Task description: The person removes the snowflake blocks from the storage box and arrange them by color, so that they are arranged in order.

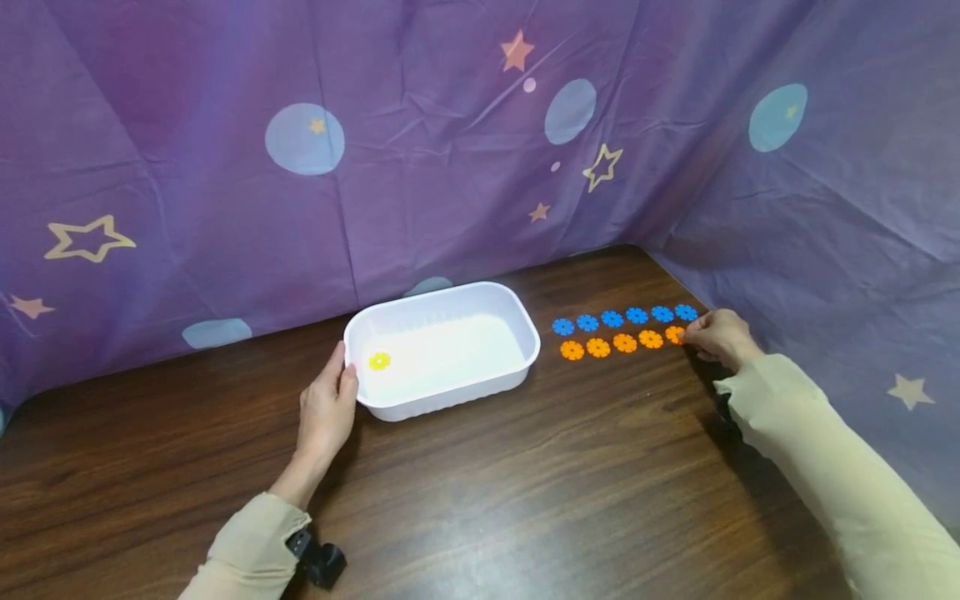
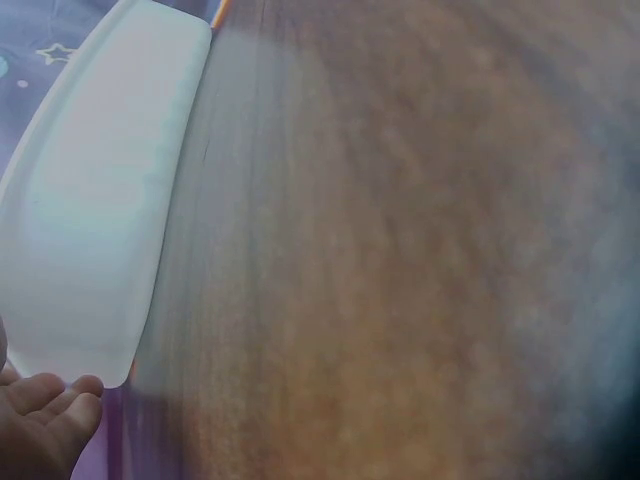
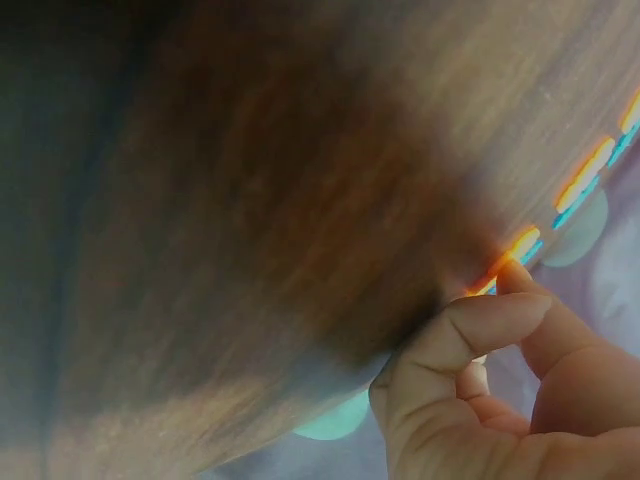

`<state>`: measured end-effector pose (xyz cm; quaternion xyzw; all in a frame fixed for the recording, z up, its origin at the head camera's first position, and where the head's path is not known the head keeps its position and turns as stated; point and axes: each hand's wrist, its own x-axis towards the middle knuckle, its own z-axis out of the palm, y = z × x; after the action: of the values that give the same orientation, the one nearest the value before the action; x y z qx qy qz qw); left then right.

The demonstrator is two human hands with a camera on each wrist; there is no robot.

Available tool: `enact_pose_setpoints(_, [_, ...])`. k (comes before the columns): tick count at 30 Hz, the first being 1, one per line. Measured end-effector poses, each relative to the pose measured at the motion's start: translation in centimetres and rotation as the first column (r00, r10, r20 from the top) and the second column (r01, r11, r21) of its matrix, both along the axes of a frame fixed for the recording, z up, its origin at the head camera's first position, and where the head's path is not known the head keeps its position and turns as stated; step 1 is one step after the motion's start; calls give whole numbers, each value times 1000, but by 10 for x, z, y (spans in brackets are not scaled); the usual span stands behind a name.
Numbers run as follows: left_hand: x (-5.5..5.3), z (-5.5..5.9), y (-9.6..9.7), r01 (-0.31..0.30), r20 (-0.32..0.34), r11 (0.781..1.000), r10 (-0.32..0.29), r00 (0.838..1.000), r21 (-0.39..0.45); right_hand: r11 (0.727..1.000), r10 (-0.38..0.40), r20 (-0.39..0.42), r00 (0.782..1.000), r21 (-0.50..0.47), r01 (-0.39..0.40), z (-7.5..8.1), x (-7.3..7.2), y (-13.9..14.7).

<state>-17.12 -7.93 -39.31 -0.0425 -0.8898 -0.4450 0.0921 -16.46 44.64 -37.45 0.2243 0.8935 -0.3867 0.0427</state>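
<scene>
A white plastic basin point(image 1: 450, 396) stands on the brown table, a yellow notched disc point(image 1: 380, 361) lying inside near its left end. My left hand point(image 1: 327, 408) holds that left end, thumb at the rim and fingers against the outer wall; the left wrist view shows its fingers point(image 2: 70, 400) at the basin's corner. To the right of the basin lie two rows of flower-like notched discs, blue discs point(image 1: 612, 319) behind and orange discs point(image 1: 625, 342) in front. My right hand point(image 1: 722, 337) pinches the rightmost orange disc point(image 1: 674, 335) by its edge, the fingertips partly covering it.
Purple cloth point(image 1: 450, 167) printed with stars and circles hangs behind the table and along its right side, close to my right hand. The wood-grain table point(image 1: 487, 483) stretches in front of the basin. A black wrist camera point(image 1: 322, 562) is strapped at my left sleeve.
</scene>
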Motion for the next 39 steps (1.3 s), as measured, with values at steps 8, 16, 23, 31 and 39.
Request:
enact_pose_setpoints(8, [-2,0,-1,9,4,1000,-9,1000,2,999,26,-134,991,-23,-29,9,-2,-16])
enact_pose_setpoints(16, [-3,2,0,13,1,1000,-13,1000,3,972,166,-242,956,-123,-200,40,-18,-99])
enact_pose_setpoints(23, [-3,0,0,5,-12,1000,-5,1000,2,901,235,-294,927,-293,-321,47,-35,-186])
enact_pose_setpoints(31, [-4,-1,0,3,-14,1000,-3,1000,10,840,310,-307,900,-355,-410,39,-46,-263])
enact_pose_setpoints(39, [-4,-1,-1,-2,-18,1000,2,1000,17,810,354,-266,896,-391,-437,28,-60,-315])
